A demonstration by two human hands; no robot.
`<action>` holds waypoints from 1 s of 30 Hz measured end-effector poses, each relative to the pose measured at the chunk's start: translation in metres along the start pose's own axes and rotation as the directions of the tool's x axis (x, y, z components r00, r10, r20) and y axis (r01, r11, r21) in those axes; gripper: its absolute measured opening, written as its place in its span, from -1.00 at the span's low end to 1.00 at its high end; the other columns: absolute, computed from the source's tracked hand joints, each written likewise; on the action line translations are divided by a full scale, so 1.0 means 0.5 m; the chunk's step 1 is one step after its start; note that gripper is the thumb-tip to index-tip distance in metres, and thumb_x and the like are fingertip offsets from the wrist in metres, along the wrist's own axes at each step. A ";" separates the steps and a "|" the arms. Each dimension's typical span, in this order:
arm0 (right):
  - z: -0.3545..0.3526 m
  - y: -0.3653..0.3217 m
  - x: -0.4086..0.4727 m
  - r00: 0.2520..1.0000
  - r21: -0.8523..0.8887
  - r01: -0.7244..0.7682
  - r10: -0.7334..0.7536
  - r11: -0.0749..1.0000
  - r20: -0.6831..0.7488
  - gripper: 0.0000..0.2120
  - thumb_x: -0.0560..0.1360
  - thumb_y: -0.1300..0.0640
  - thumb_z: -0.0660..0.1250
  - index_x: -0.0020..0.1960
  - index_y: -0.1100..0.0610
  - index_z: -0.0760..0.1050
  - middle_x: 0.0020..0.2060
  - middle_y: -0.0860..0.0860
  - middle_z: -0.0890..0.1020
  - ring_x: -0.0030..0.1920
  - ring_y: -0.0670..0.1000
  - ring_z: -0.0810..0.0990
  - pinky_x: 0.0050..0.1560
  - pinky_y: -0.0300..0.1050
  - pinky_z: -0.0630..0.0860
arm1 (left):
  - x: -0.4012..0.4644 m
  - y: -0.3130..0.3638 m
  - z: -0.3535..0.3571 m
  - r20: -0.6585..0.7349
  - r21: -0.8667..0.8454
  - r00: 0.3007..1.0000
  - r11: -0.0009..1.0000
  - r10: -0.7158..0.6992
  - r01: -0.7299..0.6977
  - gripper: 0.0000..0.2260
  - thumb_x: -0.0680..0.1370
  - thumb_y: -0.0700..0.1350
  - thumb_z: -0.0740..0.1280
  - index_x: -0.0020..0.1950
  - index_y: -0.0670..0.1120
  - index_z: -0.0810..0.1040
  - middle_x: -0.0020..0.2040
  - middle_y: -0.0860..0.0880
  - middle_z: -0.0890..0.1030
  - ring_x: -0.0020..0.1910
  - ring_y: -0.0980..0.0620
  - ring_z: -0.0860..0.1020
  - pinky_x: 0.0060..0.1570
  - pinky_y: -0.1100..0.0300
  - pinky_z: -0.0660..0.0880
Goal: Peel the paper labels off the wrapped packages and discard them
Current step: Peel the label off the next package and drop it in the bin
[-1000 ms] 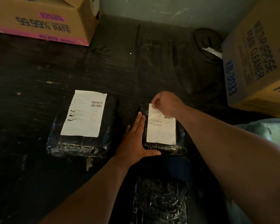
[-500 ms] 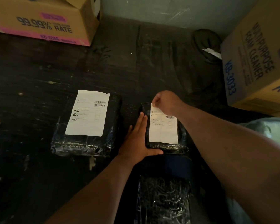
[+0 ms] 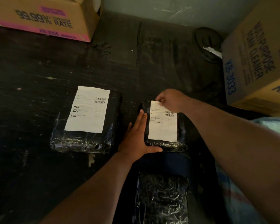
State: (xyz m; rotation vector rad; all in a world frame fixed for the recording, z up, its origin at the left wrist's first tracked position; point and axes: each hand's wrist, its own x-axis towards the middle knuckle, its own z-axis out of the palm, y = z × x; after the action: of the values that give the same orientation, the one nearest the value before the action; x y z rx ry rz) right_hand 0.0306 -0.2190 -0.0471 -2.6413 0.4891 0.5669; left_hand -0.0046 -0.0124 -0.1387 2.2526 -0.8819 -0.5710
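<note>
Two black wrapped packages lie on the dark floor. The left package (image 3: pixel 81 139) carries a large white label (image 3: pixel 87 109), untouched. The right package (image 3: pixel 181 141) is smaller and bears a white label (image 3: pixel 162 125). My left hand (image 3: pixel 136 136) lies flat against its left side, thumb along the near edge, holding it in place. My right hand (image 3: pixel 171 99) pinches the label's far top edge. A third wrapped package (image 3: pixel 162 198) with no label showing lies close to me.
A cardboard box (image 3: pixel 44 16) stands at the far left and another cardboard box (image 3: pixel 257 62) at the right. A dark round object with white paper (image 3: pixel 208 44) sits by the wall. Light cloth (image 3: pixel 273 126) is at the right edge.
My right hand's fingers have shifted slightly right along the label's top edge. The left hand stays pressed against the small package. The view has drifted a little.
</note>
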 end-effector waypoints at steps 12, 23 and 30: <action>-0.004 0.013 -0.020 0.996 0.030 -0.002 0.004 1.000 -0.085 -0.72 0.57 0.20 0.33 0.27 0.09 0.56 0.21 0.05 0.61 0.15 0.01 0.58 0.19 -0.10 0.48 | 0.001 -0.003 0.003 0.013 0.000 1.000 1.000 -0.017 0.017 0.27 0.23 0.40 0.52 0.63 0.05 -0.25 0.56 0.26 -0.40 0.62 0.03 -0.16 0.57 -0.01 -0.15; 0.013 0.019 -0.015 0.993 0.033 0.009 -0.005 0.999 -0.122 -0.67 0.54 0.09 0.39 0.30 0.05 0.54 0.18 0.01 0.62 0.07 -0.03 0.59 0.02 -0.19 0.46 | 0.003 -0.004 0.004 0.024 -0.008 0.999 1.000 -0.027 0.027 0.28 0.22 0.40 0.52 0.62 0.06 -0.26 0.55 0.29 -0.41 0.62 0.04 -0.16 0.58 -0.07 -0.10; 0.031 0.003 -0.007 0.990 0.080 -0.012 0.023 0.997 -0.142 -0.80 0.55 0.10 0.38 0.16 0.07 0.62 0.00 0.01 0.67 -0.10 -0.05 0.60 -0.24 -0.23 0.47 | 0.001 -0.001 0.001 0.022 -0.003 1.000 1.000 -0.012 0.012 0.27 0.24 0.39 0.53 0.63 0.04 -0.24 0.56 0.25 -0.40 0.61 0.10 -0.16 0.58 -0.04 -0.13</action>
State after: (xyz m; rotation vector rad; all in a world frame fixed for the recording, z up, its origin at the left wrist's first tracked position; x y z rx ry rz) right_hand 0.0222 -0.2128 -0.0593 -2.6162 0.5653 0.3568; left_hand -0.0045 -0.0125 -0.1398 2.2539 -0.8784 -0.6028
